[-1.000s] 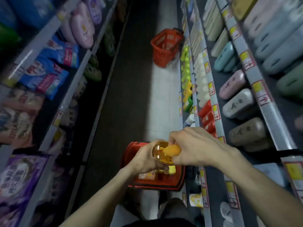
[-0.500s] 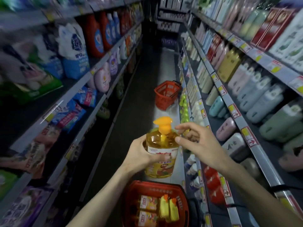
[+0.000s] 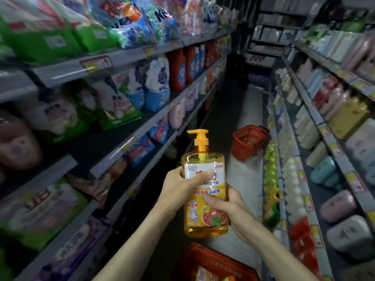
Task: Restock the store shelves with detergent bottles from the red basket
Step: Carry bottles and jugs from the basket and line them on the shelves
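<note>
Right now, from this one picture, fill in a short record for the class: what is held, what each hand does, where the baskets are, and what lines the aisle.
Held item: yellow pump bottle, upright, pump on top
Left hand: grips the upper half, thumb across the label
Right hand: grips the lower half
Near basket: red, below the hands, goods inside
Far basket: red, further down the aisle; contents unclear
Left shelves: bags and jugs
Right shelves: rows of bottles
</note>
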Demonstrator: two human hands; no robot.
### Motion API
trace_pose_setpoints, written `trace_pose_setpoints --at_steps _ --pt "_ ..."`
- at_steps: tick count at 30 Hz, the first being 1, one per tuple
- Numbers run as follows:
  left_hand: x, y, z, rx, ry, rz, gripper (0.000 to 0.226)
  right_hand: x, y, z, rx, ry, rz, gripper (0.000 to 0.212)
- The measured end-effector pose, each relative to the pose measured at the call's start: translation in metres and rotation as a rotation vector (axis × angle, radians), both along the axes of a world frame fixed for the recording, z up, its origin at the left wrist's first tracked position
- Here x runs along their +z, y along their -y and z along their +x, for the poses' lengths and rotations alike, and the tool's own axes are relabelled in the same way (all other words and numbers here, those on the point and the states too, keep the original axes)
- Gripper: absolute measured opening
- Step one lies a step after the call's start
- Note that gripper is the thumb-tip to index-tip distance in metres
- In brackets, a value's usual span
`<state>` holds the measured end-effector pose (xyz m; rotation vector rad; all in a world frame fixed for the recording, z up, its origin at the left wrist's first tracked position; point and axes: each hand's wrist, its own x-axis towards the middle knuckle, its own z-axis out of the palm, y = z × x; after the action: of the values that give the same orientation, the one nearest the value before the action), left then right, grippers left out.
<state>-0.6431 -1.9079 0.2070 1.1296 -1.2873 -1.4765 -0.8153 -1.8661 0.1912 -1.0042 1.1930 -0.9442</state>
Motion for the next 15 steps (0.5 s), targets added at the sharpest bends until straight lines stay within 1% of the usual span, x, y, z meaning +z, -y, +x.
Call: trace_pose_setpoints --at_steps 3,5,7,8,10,13,15 --pt "0.007 -0.005 0.024 -0.001 0.018 0.034 0.040 -0.004 0.011 0.020 0.040 0.055 0.007 0.071" --pt "0.009 -0.008 0.044 -0.005 0.045 0.056 0.047 -0.008 0.016 0.032 0.091 0.101 0.039 0.071" --pt "0.008 -0.016 0.063 0.004 0.055 0.102 0.047 -0.013 0.020 0.042 0.180 0.113 0.060 0.064" --pt "0.007 -0.024 0.071 0.047 0.072 0.109 0.046 -0.015 0.022 0.047 0.236 0.103 0.057 0.065" --pt "0.007 -0.042 0.086 0.187 0.097 0.112 0.043 -0.014 0.026 0.062 0.337 0.088 0.042 0.072" --pt "0.010 -0.068 0.098 0.376 0.059 0.123 0.042 -0.010 0.028 0.082 0.464 0.077 -0.007 0.084" --pt "0.016 -0.085 0.101 0.468 0.052 0.115 0.039 -0.006 0.029 0.092 0.558 0.072 -0.047 0.082"
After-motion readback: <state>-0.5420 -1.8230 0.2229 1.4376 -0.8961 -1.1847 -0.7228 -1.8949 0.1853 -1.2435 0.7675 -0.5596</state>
